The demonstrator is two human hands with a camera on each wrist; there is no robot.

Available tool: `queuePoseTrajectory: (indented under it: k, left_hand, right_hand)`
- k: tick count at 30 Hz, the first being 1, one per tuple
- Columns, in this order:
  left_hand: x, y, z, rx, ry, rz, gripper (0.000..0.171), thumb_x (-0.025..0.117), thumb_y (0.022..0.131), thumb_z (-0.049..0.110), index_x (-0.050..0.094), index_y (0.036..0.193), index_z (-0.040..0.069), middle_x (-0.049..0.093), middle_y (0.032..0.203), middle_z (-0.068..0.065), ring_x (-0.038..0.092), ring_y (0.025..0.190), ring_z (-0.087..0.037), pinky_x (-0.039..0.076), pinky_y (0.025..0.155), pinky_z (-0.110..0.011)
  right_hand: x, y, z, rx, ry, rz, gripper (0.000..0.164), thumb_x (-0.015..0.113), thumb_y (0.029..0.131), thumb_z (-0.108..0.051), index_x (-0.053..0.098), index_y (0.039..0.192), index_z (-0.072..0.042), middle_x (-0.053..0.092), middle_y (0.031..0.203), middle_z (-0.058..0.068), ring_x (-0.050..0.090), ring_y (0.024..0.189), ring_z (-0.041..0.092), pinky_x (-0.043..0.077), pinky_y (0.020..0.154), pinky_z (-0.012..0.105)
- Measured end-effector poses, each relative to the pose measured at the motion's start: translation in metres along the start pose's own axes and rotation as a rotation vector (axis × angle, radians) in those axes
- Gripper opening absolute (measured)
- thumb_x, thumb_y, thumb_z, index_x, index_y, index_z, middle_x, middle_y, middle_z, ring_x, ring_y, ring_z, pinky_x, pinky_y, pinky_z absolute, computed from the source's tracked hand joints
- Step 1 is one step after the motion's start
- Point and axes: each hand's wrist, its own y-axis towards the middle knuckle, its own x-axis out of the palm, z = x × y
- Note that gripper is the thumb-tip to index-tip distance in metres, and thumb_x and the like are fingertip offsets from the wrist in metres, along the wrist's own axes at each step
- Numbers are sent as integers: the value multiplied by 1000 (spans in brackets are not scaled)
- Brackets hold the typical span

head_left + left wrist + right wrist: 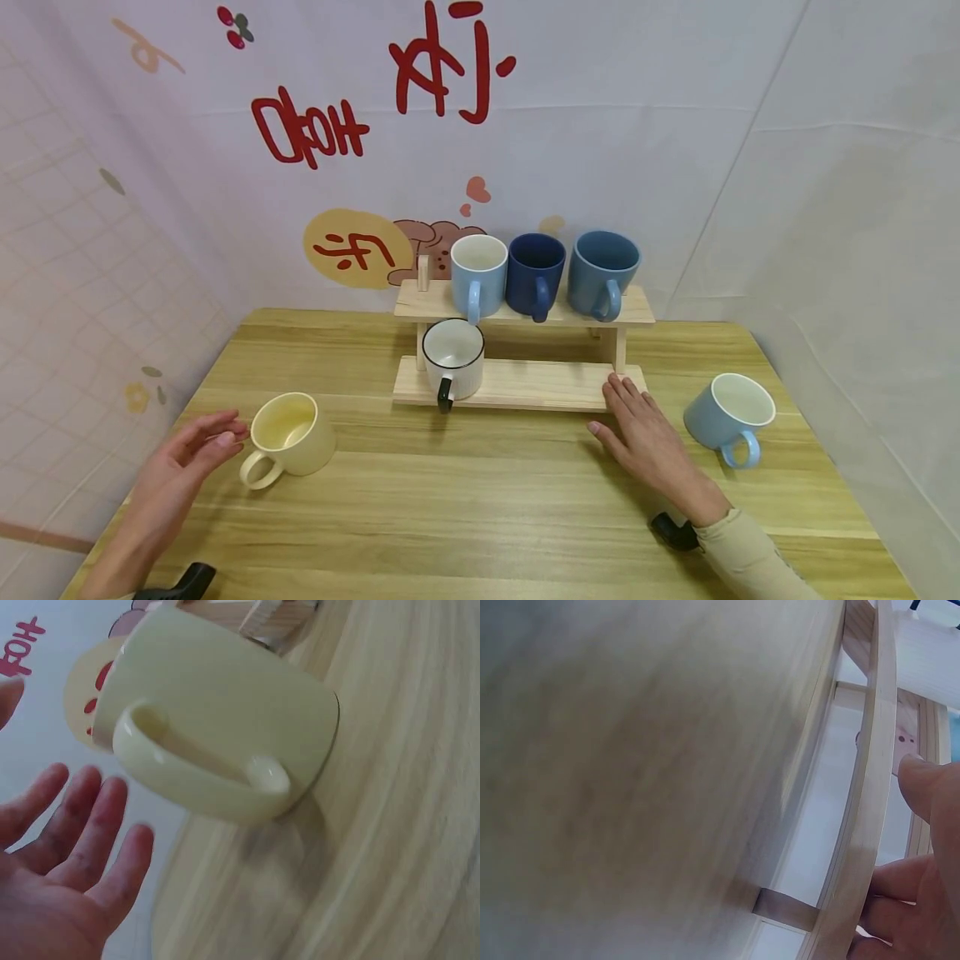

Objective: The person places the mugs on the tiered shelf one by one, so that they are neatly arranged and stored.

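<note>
A pale yellow mug stands upright on the table, its handle toward the near left. Beside it my left hand hovers with fingers loosely extended and nothing in them; in the left wrist view the fingertips are apart from the mug's handle. My right hand lies with extended fingers on the right end of the lower board of a two-tier wooden rack. On that board's left part is a white mug with a black rim and black handle.
The upper board carries a light blue mug, a navy mug and a steel-blue mug. Another light blue mug stands on the table right of my right hand. White printed cloth hangs behind and at both sides.
</note>
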Motion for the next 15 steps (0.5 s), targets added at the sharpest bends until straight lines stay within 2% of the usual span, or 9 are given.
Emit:
queuePoseTrajectory:
  k: [2, 5, 9, 12, 15]
  left_hand:
    - [-4, -1, -3, -45, 44, -31, 34, 52, 106, 0, 59, 136, 14, 70, 119, 7, 66, 109, -2, 51, 91, -13]
    - [-8, -1, -6, -93, 111, -91, 30, 50, 108, 3, 57, 135, 13, 71, 119, 10, 65, 109, 0, 50, 89, -13]
    - [-10, -2, -8, -121, 242, -146, 26, 48, 110, 7, 58, 134, 2, 70, 118, 15, 63, 107, 3, 49, 85, -13]
    - [-10, -2, -9, -143, 324, -186, 29, 47, 111, 11, 59, 131, -6, 71, 114, 12, 61, 105, 3, 47, 84, -13]
    - [-10, -2, -9, -175, 341, -244, 32, 44, 112, 14, 62, 126, -9, 74, 109, 3, 62, 104, 1, 45, 84, -14]
  right_hand:
    - [0, 0, 0, -1, -2, -1, 73, 62, 104, -40, 41, 153, 10, 33, 163, 27, 29, 150, 47, 26, 118, 65]
    - [-1, 0, 0, -8, -9, 3, 73, 63, 104, -40, 41, 153, 10, 33, 162, 27, 30, 150, 47, 26, 118, 64]
    - [-2, 0, 0, -17, -17, 10, 72, 64, 103, -39, 42, 152, 10, 35, 162, 27, 31, 149, 47, 28, 117, 64]
    - [-4, -1, -1, -21, -18, 9, 72, 64, 103, -38, 42, 152, 10, 35, 162, 27, 31, 149, 47, 28, 117, 65]
    - [-4, -1, -1, -22, -20, 5, 73, 64, 103, -38, 42, 152, 10, 35, 161, 27, 31, 149, 47, 29, 117, 65]
